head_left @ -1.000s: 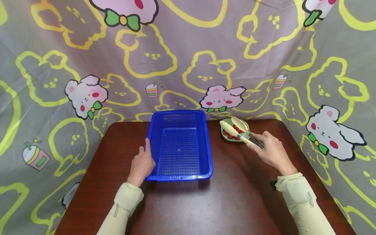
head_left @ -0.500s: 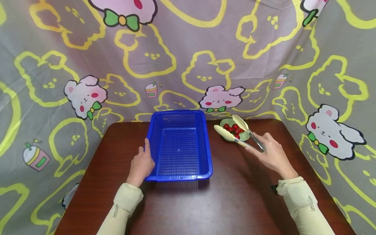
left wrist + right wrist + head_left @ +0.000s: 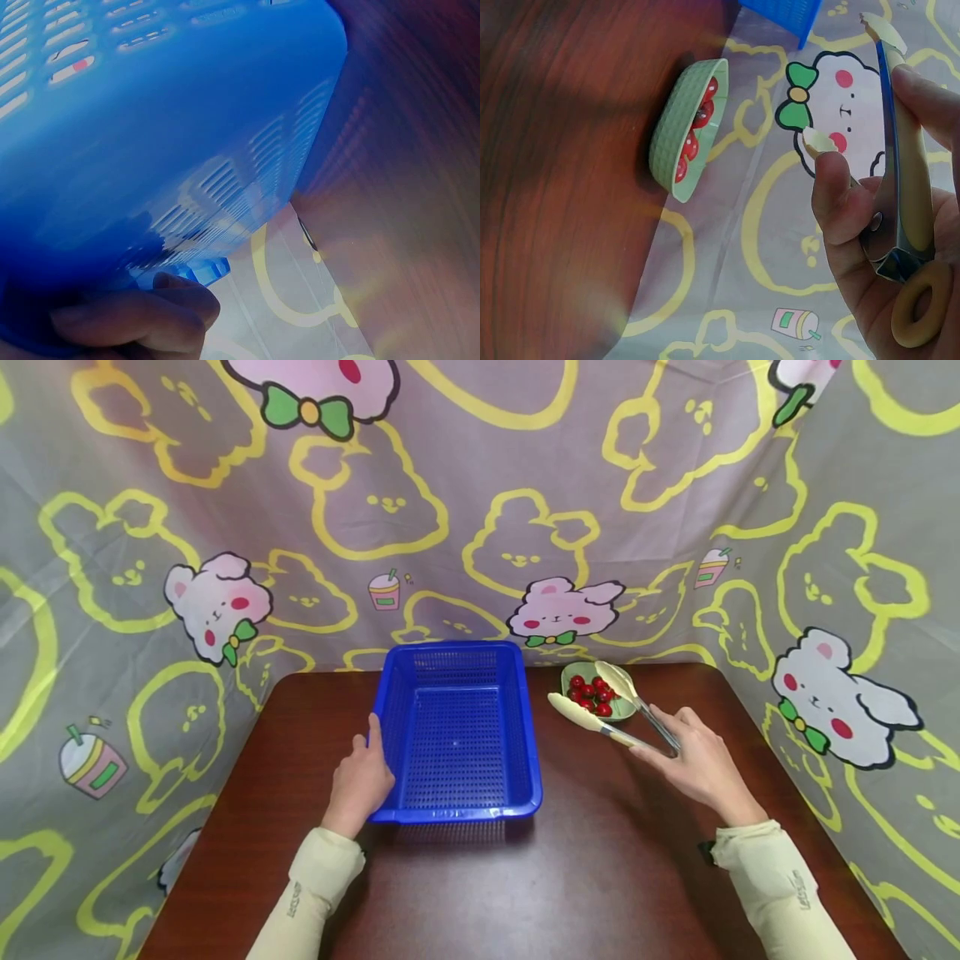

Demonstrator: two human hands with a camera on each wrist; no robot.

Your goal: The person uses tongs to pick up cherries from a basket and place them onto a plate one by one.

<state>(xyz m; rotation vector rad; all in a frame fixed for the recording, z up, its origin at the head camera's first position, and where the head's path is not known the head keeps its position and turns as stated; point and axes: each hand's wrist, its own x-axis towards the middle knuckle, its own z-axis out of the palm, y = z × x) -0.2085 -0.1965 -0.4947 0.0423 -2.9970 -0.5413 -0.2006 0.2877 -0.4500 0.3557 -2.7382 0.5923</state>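
Note:
My right hand (image 3: pixel 697 760) holds a pair of metal tongs (image 3: pixel 663 729) with cream scalloped tips, the arms spread wide apart. Nothing is between the tips, which sit over the near side and right part of a small green bowl (image 3: pixel 576 671). Several small shiny red fruits (image 3: pixel 588 691) lie in that bowl. In the right wrist view the thumb and fingers bear on opposite arms of the tongs (image 3: pixel 911 165), above the bowl's ribbed wall (image 3: pixel 669 135). My left hand (image 3: pixel 362 783) grips the left rim of a blue perforated basket (image 3: pixel 465 814), its fingers curled under the rim (image 3: pixel 142 319).
The blue basket stands on a dark brown wooden table (image 3: pixel 480 893), left of the bowl, with nothing inside. A grey cloth backdrop (image 3: pixel 450 460) with cartoon bears and rabbits rises behind the table and along both sides.
The tongs have spread from around the fruits in the bowl and drawn back slightly toward me, leaving the fruits in it. My left hand and the basket have stayed in place.

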